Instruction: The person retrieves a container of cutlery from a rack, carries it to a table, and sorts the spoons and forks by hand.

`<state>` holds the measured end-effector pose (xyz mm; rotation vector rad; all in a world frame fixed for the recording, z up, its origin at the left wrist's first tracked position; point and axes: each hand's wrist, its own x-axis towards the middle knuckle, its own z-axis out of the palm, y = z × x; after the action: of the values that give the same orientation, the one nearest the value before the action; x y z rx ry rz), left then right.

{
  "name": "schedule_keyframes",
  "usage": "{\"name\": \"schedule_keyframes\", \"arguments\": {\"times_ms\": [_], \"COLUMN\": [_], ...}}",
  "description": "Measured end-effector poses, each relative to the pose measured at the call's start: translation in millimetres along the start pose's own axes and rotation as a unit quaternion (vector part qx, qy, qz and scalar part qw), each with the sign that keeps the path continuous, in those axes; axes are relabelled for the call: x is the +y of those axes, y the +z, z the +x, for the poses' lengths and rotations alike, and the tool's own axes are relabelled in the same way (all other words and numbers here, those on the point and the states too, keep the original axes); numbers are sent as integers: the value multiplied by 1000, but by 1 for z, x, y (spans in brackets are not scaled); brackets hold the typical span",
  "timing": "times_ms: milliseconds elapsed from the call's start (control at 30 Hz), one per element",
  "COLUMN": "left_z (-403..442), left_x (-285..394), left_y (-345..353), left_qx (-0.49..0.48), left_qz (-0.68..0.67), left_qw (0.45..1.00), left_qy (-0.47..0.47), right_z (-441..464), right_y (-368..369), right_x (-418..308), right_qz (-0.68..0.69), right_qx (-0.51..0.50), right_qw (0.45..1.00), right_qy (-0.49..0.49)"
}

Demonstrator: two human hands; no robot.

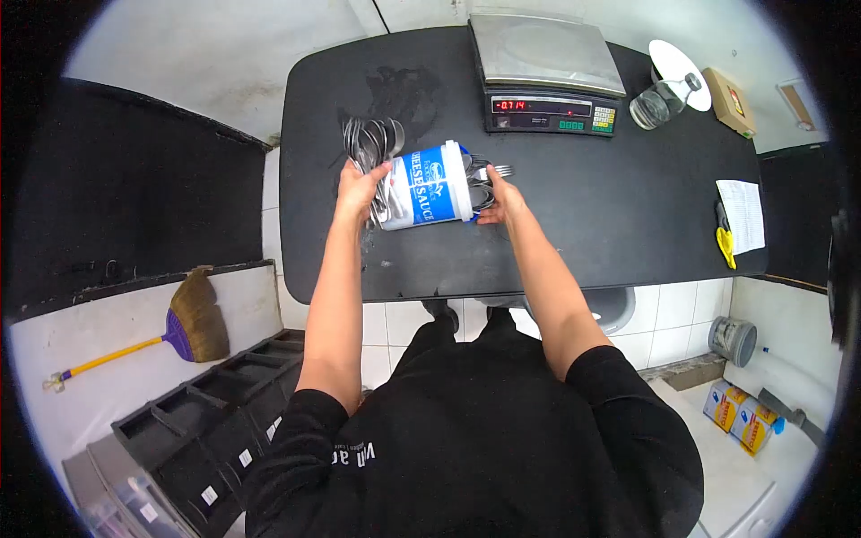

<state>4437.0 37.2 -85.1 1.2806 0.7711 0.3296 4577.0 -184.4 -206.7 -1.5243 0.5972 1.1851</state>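
Note:
A white and blue cheese sauce bucket point(430, 186) lies on its side on the black table, its open mouth facing right. My left hand point(360, 188) is wrapped round a bunch of metal spoons point(372, 142) at the bucket's base, bowls pointing away from me. At the mouth, my right hand point(502, 195) has its fingers around the handles or heads of metal cutlery point(480, 175), including a fork, that sticks out of the bucket. Part of that cutlery is hidden inside the bucket.
A digital scale point(549, 76) stands at the table's back. To its right are a glass jar point(659, 105), a white plate point(679, 72) and a cardboard box point(728, 101). Paper point(741, 216) and a yellow-handled tool point(725, 242) lie at the right edge.

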Motion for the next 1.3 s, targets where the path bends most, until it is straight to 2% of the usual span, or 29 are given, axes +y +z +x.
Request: {"name": "schedule_keyframes", "arguments": {"times_ms": [67, 133, 200, 267, 333, 367, 400, 467, 500, 600, 633, 733, 800, 933, 1000, 1067, 1133, 1167, 1200, 1267, 1300], "left_z": [-3, -3, -6, -15, -18, -18, -21, -35, -39, -47, -55, -68, -73, -97, -107, -128, -149, -161, -176, -207, -227], "left_x": [1, -5, -6, -3, -11, -20, -29, -39, -46, -88, -95, -124, -137, -124, -138, -125, -122, -119, -116, -112, -107], "left_y": [-3, -14, -23, -31, -59, -75, -82, -104, -117, -148, -148, -155, -164, -161, -174, -177, -183, -187, -189, -187, -183], "left_qx": [3, -11, -22, 1, -20, -26, -32, -16, -7, 15, 46, 85, 80, 86, 84, 105, 108, 121, 131, 154, 170], "left_qz": [18, 22, 24, 44, 23, 4, -14, -58, -75, -137, -163, -272, -263, -304, -282, -305, -350, -337, -338, -337, -321], "left_qw": [1000, 1000, 999, 999, 1000, 1000, 999, 998, 997, 990, 983, 956, 957, 945, 951, 943, 930, 933, 932, 929, 931], "left_qy": [-13, -2, 11, -11, -3, 3, 8, 27, 3, -36, -73, -74, -90, -87, -95, -81, -34, -33, -28, 9, 13], "right_z": [42, 35, 30, 1, -38, -56, -69, -99, -120, -180, -185, -192, -197, -199, -199, -191, -165, -161, -162, -158, -157], "right_y": [3, 10, 14, 21, 38, 47, 50, 70, 86, 126, 132, 153, 160, 162, 153, 137, 125, 114, 114, 115, 119], "right_x": [9, 11, 16, 14, 9, 8, 5, 8, 14, 29, 33, 43, 46, 56, 56, 58, 66, 65, 68, 66, 65], "right_qz": [102, 109, 84, 91, -18, -46, -49, -170, -238, -287, -292, -350, -400, -456, -400, -327, -159, -181, -184, -196, -211], "right_qx": [-36, -38, 0, 3, 90, 117, 116, 158, 237, 204, 195, 177, 171, 95, 4, -32, -75, -89, -100, -140, -153], "right_qw": [994, 993, 988, 985, 973, 957, 956, 887, 818, 751, 750, 709, 654, 615, 664, 731, 831, 852, 850, 933, 921], "right_qy": [-26, -29, -128, -144, -210, -263, -263, -399, -467, -558, -560, -586, -619, -637, -632, -598, -528, -484, -483, -267, -290]}}
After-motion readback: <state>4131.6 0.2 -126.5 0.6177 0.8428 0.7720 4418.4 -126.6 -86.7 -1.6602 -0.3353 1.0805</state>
